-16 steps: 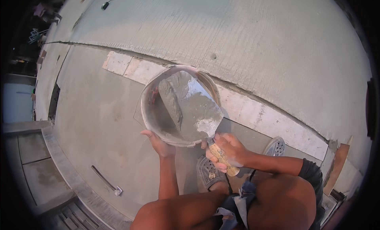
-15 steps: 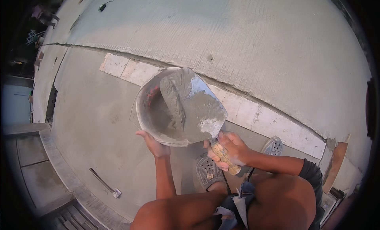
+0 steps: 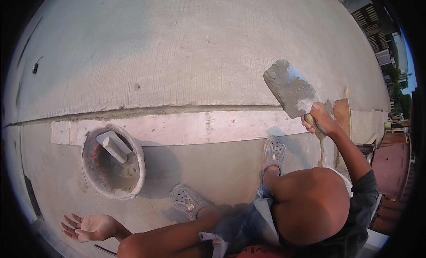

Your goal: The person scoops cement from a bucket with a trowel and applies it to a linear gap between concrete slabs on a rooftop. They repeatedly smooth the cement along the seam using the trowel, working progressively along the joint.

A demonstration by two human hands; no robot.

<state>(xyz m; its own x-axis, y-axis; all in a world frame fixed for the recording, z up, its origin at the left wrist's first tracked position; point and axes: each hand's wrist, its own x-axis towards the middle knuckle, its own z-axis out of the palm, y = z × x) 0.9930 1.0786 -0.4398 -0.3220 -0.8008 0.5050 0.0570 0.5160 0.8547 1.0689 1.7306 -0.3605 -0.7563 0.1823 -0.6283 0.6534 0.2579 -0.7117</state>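
Note:
My right hand (image 3: pixel 321 118) is wrapped round the wooden handle of a wide trowel (image 3: pixel 287 86), raised over the concrete at the right, its blade carrying grey wet mortar with a bare bluish patch. My left hand (image 3: pixel 91 228) is palm up at the lower left, fingers apart and holding nothing, below a white bucket (image 3: pixel 140 161) that stands on the ground. Inside the bucket a pale rectangular block or tool (image 3: pixel 113 148) leans over some grey mortar. My clog-shod feet (image 3: pixel 273 153) are right of the bucket.
A long pale board (image 3: pixel 177 127) lies along a rough seam in the concrete (image 3: pixel 186 58). At the right are a brown board (image 3: pixel 341 120), a pink tub (image 3: pixel 388 171) and stacked reddish pieces. A small dark object with a wire (image 3: pixel 35 68) lies at the far left.
The bucket, held earlier by my left hand, now stands on the ground. The trowel has moved out of it to the upper right. My left hand has let go and the view has turned right.

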